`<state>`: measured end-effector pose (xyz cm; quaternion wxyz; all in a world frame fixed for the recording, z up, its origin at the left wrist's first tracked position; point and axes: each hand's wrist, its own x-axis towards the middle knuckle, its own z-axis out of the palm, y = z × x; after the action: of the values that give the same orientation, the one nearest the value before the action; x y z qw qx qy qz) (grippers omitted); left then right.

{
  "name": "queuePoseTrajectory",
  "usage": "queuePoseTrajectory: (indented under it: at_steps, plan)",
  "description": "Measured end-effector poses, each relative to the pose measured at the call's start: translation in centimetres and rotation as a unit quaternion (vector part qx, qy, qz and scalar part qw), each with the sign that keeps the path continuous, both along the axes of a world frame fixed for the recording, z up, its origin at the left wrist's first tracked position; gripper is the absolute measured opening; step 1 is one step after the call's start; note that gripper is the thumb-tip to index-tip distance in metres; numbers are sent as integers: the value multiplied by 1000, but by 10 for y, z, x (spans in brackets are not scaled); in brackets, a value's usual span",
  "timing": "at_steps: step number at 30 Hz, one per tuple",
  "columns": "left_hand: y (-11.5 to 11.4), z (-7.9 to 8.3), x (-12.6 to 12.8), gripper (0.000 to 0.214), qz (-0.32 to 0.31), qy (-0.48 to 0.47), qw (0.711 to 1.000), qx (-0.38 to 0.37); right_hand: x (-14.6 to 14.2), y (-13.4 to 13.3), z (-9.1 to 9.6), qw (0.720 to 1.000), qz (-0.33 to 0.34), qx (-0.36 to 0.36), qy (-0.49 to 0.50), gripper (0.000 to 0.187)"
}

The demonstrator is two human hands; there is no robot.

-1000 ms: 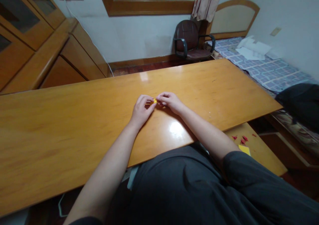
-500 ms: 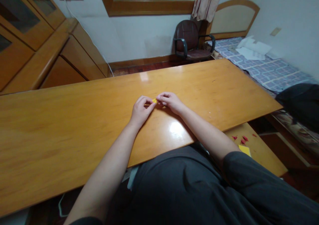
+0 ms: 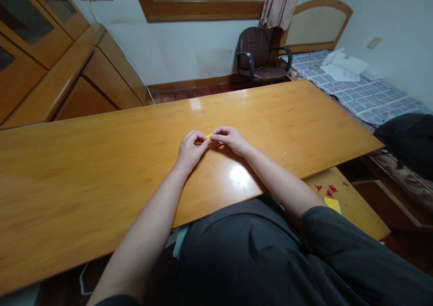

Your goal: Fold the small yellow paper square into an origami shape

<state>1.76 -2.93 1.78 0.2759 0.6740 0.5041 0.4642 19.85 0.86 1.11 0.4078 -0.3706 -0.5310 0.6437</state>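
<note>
A small yellow piece of paper [image 3: 209, 136] lies pinched between both of my hands on the long wooden table [image 3: 101, 161]. My left hand [image 3: 190, 150] has its fingers curled and closed on the paper's left end. The fingers of my right hand [image 3: 230, 139] are bent and pinch the right end. Most of the paper is hidden by my fingertips. Both hands rest on the tabletop near its middle.
A low wooden stool [image 3: 352, 202] at my right holds a yellow paper square [image 3: 332, 203] and small red folded pieces [image 3: 326, 189]. Behind the table stand a dark armchair [image 3: 259, 55], a bed [image 3: 365, 94] with white papers, and wooden cabinets [image 3: 50, 57] on the left.
Both hands shifted very slightly on the yellow paper; the left fingers curled a little more over it. Nothing else moved.
</note>
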Motion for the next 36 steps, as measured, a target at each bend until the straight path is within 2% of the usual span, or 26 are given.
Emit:
queuePoseTrajectory:
  at_steps: [22, 36]
  plan:
    - [0, -1, 0, 15, 6, 9, 1000, -11, -2, -1, 0, 999, -6, 32, -23, 31]
    - [5, -13, -2, 21, -11, -60, 996, -69, -1, -3, 5, 1000, -11, 18, -13, 32]
